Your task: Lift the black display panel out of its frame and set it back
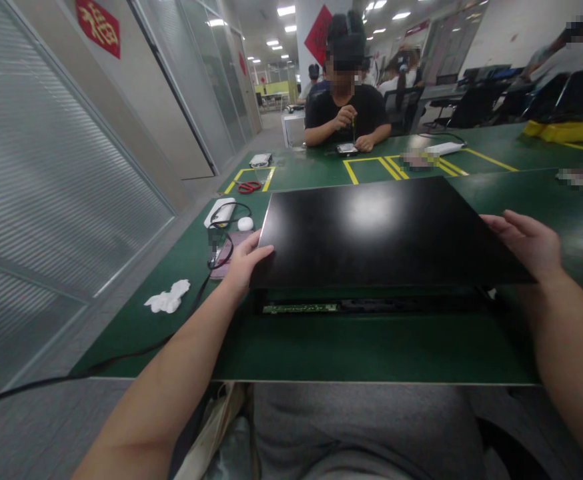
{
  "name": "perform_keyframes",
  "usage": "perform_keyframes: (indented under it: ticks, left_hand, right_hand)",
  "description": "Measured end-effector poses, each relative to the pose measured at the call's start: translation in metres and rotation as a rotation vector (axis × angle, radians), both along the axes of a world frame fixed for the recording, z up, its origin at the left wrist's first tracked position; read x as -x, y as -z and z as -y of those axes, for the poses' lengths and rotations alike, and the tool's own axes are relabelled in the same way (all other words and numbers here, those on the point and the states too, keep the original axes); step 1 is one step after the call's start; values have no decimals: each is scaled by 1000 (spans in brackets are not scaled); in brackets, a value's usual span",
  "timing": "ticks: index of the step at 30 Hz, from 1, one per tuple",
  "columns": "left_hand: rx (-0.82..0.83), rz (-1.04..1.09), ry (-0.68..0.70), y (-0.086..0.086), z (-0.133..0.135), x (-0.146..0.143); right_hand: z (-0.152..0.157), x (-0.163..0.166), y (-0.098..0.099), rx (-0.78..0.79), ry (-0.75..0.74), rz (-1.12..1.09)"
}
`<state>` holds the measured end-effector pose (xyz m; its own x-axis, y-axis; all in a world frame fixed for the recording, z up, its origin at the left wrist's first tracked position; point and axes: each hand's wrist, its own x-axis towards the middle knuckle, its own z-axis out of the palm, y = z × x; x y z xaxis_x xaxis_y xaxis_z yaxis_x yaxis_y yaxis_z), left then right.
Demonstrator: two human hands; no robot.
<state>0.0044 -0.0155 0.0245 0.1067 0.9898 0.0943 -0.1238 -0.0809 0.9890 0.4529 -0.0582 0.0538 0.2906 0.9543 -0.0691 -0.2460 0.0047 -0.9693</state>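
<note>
A large flat black display panel (371,240) with a glossy face is held above the table, its near edge raised. My left hand (249,260) grips its left edge, thumb on the face and fingers out of sight underneath. On the right edge, my right hand (529,243) supports the panel, some of its fingers curled and partly hidden behind the edge. Below the panel's near edge, a dark frame with a green circuit board strip (301,309) shows in shadow on the green table (371,350).
Left of the panel lie a white power bank (220,212), a small white case (245,224), a black cable (156,343) and a crumpled tissue (169,297). Red-handled scissors (249,187) lie farther back. Across the table, a person (346,100) holds a screwdriver over a small device (347,149).
</note>
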Motion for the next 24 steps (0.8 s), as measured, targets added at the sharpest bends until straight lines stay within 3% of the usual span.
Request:
perform_keyframes:
  ticks: [6,10,15,19,24]
  left_hand:
    - [11,29,-7,0,0,1]
    - [-3,23,-14,3,-2,2]
    - [-8,33,71,3,-2,-2]
    - [-75,-22,138,6,-6,-8]
    - [-167,-165,118,23,-19,-1]
  right_hand:
    - [16,16,-15,-73,-31,-84]
    - [12,19,-10,-40,-118,-53]
    - [0,12,2,-41,-48,75]
    - [3,9,-4,-58,12,207]
    - [9,7,-12,-147,98,225]
